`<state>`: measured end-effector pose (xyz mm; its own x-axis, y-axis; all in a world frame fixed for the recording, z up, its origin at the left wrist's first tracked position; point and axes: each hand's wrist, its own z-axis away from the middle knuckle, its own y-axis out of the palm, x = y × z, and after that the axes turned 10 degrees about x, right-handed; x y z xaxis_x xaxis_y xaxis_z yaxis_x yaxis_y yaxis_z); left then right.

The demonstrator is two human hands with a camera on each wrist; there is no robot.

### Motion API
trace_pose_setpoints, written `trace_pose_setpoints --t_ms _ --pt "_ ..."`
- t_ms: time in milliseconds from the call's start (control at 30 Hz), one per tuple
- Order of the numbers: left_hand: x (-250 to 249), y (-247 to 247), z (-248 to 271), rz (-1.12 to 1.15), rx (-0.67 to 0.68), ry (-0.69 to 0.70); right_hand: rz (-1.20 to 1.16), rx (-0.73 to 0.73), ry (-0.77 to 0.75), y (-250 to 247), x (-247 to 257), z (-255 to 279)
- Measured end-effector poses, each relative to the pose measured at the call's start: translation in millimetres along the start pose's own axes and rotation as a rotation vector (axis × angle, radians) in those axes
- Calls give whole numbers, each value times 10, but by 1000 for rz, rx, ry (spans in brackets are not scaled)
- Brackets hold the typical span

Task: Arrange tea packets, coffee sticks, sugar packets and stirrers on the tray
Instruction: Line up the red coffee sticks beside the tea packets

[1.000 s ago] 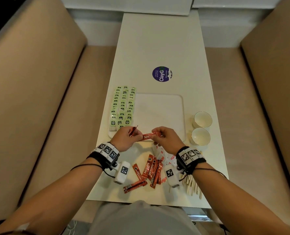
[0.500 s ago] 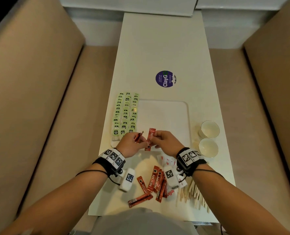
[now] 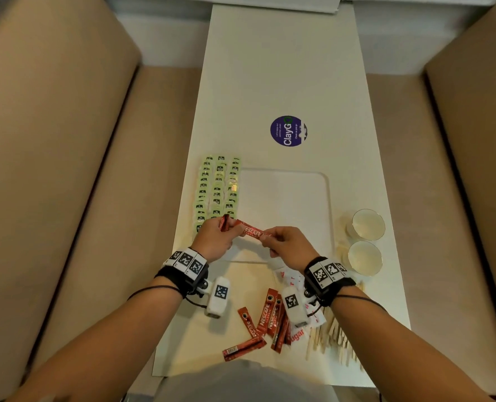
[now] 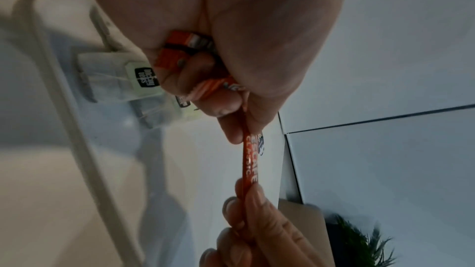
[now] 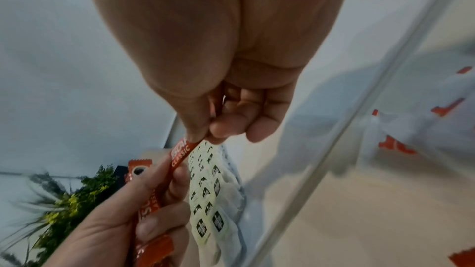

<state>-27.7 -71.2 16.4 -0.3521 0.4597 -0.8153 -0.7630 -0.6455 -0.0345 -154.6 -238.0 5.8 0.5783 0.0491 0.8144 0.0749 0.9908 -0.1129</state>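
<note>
Two hands pinch one red Nescafe coffee stick over white tray's 6 o'clock edge: my left hand also grips spare sticks, right hand pinches the end. I'd lay it flat beside green tea packets at 9 o'clock.

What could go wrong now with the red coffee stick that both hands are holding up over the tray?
1. Both hands, left hand and right hand, pinch one coffee stick by its ends; pulling apart might tear it.
2. The left hand also grips other sticks, so one could slip out.
3. The tea packets lie in neat rows on the tray just under the left hand; a dropped stick or a low hand could knock them crooked.
</note>
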Motion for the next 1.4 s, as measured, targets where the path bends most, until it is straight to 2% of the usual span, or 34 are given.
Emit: trace_pose_setpoints --t_ms 133,300,467,667,833,1067,1267,1400 --pt "-41 -45 -41 -3 4 11 -185 -104 -3 -21 -1 -87" --pt "-118 -118 -148 -4 -9 28 -255 -171 -12 -85 63 -229" --pt "-194 -236 -312 -55 -40 12 -217 -247 -13 -280 199 -470" --pt "-307 -344 -474 -30 22 -50 -175 -378 3 -597 426 -901" --pt "-313 -395 -608 75 93 -107 -72 -421 82 -700 429 -1266" --pt "-301 -438 -680 154 140 -107 80 -447 209 -703 393 -1514" --pt "-303 -482 -729 -37 34 -33 104 -490 242 -673 442 -1615" --pt "-283 -500 -760 -108 29 4 106 -518 244 -649 428 -1646"
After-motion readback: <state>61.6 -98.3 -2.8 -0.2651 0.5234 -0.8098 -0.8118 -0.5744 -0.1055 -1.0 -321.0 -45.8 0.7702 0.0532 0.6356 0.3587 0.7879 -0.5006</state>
